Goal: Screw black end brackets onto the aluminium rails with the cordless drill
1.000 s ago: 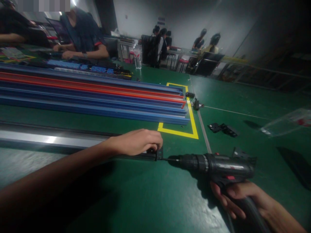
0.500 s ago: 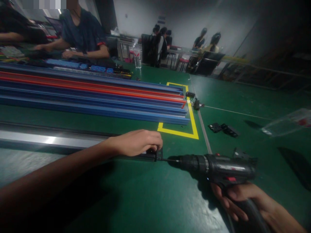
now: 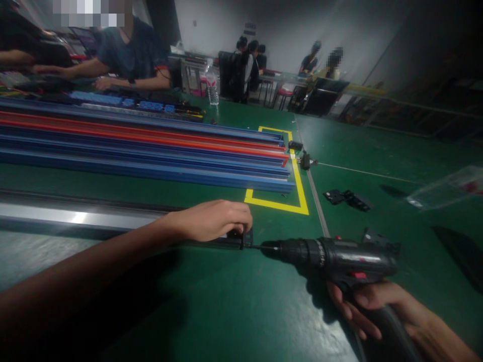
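My right hand (image 3: 370,306) is wrapped round the handle of a black cordless drill (image 3: 358,256) with a red switch. Its long thin bit (image 3: 264,247) points left and meets the black end cap (image 3: 247,238) on a long metal profile (image 3: 79,217). My left hand (image 3: 215,220) lies over that end of the profile, fingers curled down and closed on the end cap. The fingertips and the exact contact of the bit are partly hidden or too small to make out.
Beyond the profile lie several long blue and red rails (image 3: 151,138), ending inside a yellow tape outline (image 3: 279,207). Small black parts (image 3: 347,199) are on the green table at right, near a lying plastic bottle (image 3: 449,188). Another bottle (image 3: 212,85) stands behind; a co-worker (image 3: 132,55) sits across.
Both my hands, the drill and the profile stay almost in place. Across the table, the co-worker has shifted slightly right, one arm reaching further left.
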Action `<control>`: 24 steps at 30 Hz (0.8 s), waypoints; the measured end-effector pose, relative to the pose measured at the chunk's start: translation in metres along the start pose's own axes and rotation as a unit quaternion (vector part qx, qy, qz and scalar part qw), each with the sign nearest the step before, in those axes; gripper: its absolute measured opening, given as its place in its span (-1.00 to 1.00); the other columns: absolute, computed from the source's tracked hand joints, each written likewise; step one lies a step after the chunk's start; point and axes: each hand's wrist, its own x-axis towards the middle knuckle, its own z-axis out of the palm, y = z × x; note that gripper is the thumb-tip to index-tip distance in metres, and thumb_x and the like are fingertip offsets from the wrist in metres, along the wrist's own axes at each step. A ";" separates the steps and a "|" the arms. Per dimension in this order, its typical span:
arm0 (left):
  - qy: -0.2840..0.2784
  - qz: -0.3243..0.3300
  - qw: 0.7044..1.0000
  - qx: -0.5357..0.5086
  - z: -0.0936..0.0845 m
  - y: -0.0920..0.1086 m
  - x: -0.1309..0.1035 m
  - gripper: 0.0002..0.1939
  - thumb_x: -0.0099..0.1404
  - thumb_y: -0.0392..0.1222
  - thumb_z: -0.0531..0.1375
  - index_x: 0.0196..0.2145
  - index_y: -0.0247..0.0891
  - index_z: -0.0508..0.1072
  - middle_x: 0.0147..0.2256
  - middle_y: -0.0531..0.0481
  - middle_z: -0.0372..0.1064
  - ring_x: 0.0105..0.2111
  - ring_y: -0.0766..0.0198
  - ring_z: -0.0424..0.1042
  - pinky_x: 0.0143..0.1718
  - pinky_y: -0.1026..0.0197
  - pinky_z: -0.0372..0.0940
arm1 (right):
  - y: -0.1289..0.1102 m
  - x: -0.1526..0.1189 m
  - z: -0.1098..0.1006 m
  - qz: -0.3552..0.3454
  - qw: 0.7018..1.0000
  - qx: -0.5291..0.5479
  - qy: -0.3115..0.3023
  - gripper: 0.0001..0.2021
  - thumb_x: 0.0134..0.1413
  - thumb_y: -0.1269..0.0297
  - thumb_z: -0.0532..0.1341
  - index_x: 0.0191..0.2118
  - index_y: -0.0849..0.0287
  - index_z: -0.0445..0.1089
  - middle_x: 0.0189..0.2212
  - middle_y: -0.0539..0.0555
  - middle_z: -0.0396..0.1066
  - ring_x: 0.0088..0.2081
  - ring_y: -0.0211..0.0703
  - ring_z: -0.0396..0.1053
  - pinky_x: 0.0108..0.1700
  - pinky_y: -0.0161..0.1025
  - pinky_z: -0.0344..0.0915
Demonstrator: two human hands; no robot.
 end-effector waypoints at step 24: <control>0.013 0.006 1.000 -0.005 0.001 0.000 -0.001 -0.79 0.43 -0.41 0.07 -0.20 -0.21 0.47 -0.18 0.02 0.42 -0.18 0.28 0.39 -0.15 0.25 0.21 | 0.003 0.002 -0.001 -0.003 0.999 -0.015 0.032 -0.70 -0.02 0.30 0.31 -0.16 0.34 0.58 -0.41 0.16 0.56 -0.67 -0.43 0.32 -0.47 -0.40 0.41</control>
